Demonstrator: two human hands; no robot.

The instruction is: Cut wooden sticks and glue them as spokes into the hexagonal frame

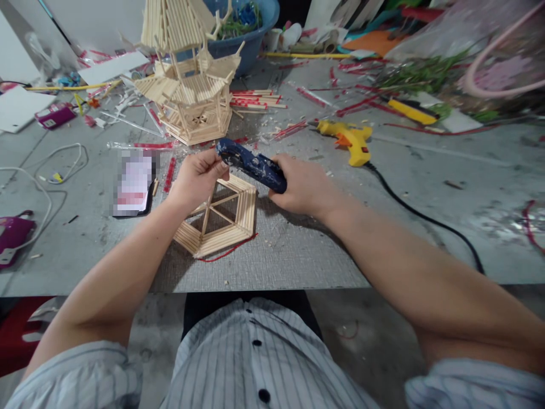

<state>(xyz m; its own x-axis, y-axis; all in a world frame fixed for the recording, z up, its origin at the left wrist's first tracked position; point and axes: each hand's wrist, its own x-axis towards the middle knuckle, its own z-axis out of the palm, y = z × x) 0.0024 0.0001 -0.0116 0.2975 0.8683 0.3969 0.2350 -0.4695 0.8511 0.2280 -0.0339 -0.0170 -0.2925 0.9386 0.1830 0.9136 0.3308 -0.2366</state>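
Observation:
My right hand (304, 184) is closed around a dark blue hand tool (255, 165), its surface spotted with pale flecks. The tool's far end meets the fingertips of my left hand (198, 176), which are pinched together; whatever lies between them is hidden. Below both hands, a flat hexagonal frame of thin wooden sticks (246, 213) lies on the table, with crossing spokes in its middle. My left hand covers its upper left part. A red strand (230, 251) runs along the frame's near edge.
A pagoda model of sticks (187, 91) stands behind my hands, before a blue basin (251, 48). Red-tipped sticks (255, 100) lie beside it. A yellow glue gun (351, 139) trails a black cord (409, 207) at right. A phone (134, 182) lies at left.

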